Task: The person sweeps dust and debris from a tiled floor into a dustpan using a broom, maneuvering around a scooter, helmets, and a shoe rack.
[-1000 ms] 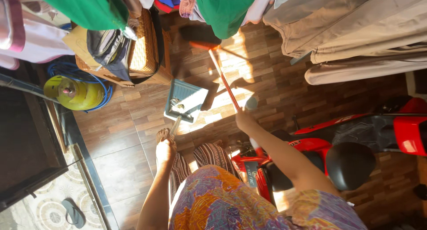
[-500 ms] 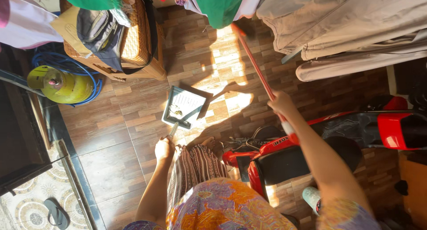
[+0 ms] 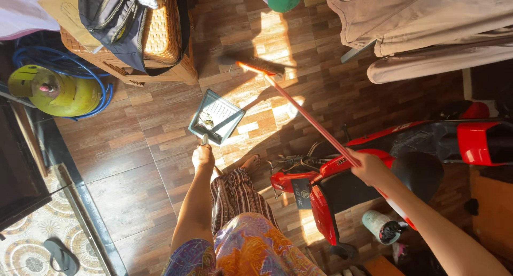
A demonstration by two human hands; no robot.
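Observation:
My left hand grips the short handle of a grey dustpan that rests on the wood-patterned floor with a little dirt in it. My right hand holds the long orange handle of a broom. The broom's dark bristle head lies on the sunlit floor beyond the dustpan, to its upper right. My bare foot shows below the dustpan, with striped trousers and a colourful patterned top under the camera.
A wicker chest with a dark bag on it stands at the upper left. Beside it is a green gas cylinder with a blue hose. A red motor scooter fills the right. Clothes hang overhead; a sandal lies lower left.
The broom head has swung down from under the hanging clothes onto the floor near the dustpan. The dustpan has stayed low on the floor in my left hand.

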